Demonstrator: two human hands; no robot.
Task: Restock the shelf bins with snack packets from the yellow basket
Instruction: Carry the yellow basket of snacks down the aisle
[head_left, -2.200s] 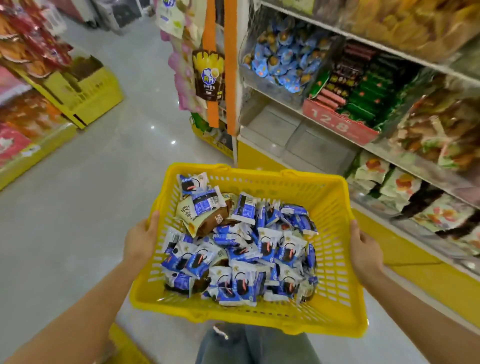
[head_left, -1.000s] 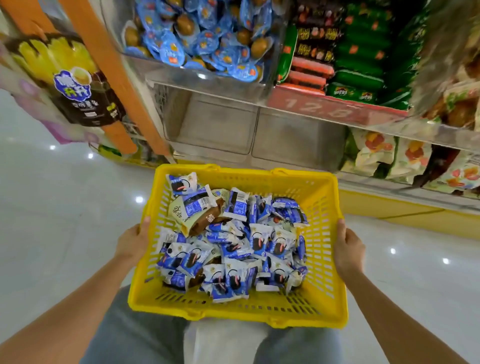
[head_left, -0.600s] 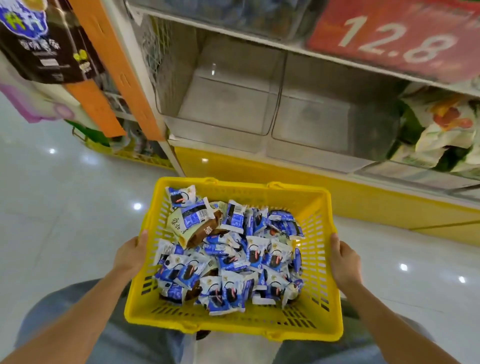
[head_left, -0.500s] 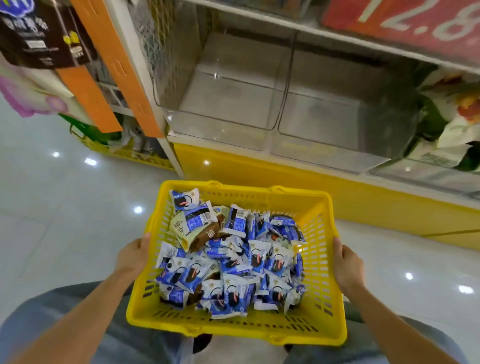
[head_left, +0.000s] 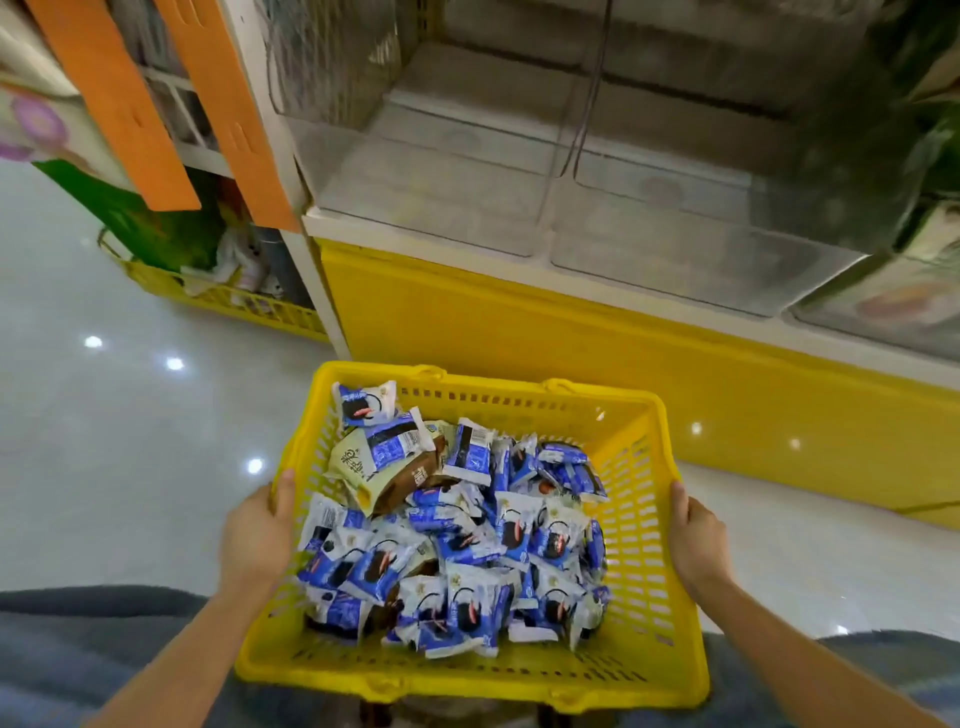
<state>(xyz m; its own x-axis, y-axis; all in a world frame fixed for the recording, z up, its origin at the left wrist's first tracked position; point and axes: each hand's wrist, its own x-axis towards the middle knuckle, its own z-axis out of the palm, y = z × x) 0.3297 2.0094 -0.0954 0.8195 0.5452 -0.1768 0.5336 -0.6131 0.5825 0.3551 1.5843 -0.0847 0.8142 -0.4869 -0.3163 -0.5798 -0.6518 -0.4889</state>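
Left hand (head_left: 257, 535), right hand (head_left: 698, 540) still grip yellow basket (head_left: 467, 680), bins (head_left: 431, 208) nearer

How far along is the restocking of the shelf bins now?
Done: only the approach; the yellow basket is at the shelf. In hand: left hand and right hand grip its sides. Left: all snack packets lie in it; both clear bins look empty.

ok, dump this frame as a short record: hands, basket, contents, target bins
left hand: grips the basket's left rim
right hand: grips the right rim
yellow basket: held in front of the shelf, below the bins
snack packets: mostly blue-and-white, piled inside the basket
beige pack: larger, lies on the pile
shelf bins: two clear ones side by side, no packets visible inside
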